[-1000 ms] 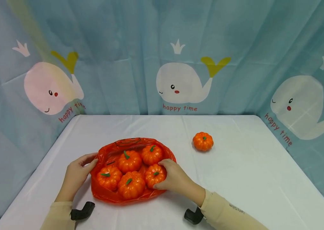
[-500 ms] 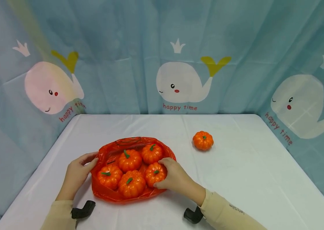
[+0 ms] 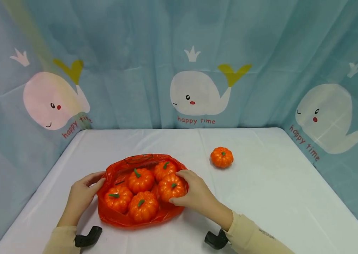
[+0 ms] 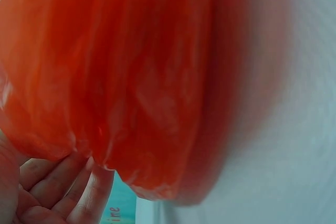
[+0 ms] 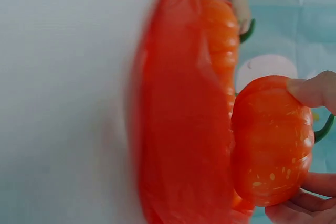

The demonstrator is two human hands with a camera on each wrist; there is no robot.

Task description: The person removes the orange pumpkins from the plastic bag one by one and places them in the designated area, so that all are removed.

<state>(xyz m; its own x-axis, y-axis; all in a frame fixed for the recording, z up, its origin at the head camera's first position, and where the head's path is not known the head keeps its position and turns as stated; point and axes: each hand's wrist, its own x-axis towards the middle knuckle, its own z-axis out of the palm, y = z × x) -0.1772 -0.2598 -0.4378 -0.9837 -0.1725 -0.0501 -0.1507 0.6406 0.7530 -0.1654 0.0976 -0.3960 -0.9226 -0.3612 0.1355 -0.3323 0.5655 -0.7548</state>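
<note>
A red plastic bag (image 3: 112, 220) stands wide open left of the table's middle, with several small orange pumpkins (image 3: 143, 206) with green stems inside. My left hand (image 3: 82, 194) pinches the bag's left rim; its curled fingers (image 4: 58, 187) show under the bag's edge in the left wrist view. My right hand (image 3: 198, 192) grips one pumpkin (image 3: 171, 187) between thumb and fingers at the bag's right side. In the right wrist view this held pumpkin (image 5: 273, 142) sits above the bag's rim, its stem pointing away from the table.
One more orange pumpkin (image 3: 221, 157) lies on the white table (image 3: 271, 183), right of the bag and farther back. Black curved pieces (image 3: 89, 237) show beside both wrists. A blue curtain (image 3: 128, 91) with whale prints encloses the back and sides.
My right hand has lifted its pumpkin from among the others in the bag, slightly up. My left hand keeps its place at the rim. The head view has shifted slightly.
</note>
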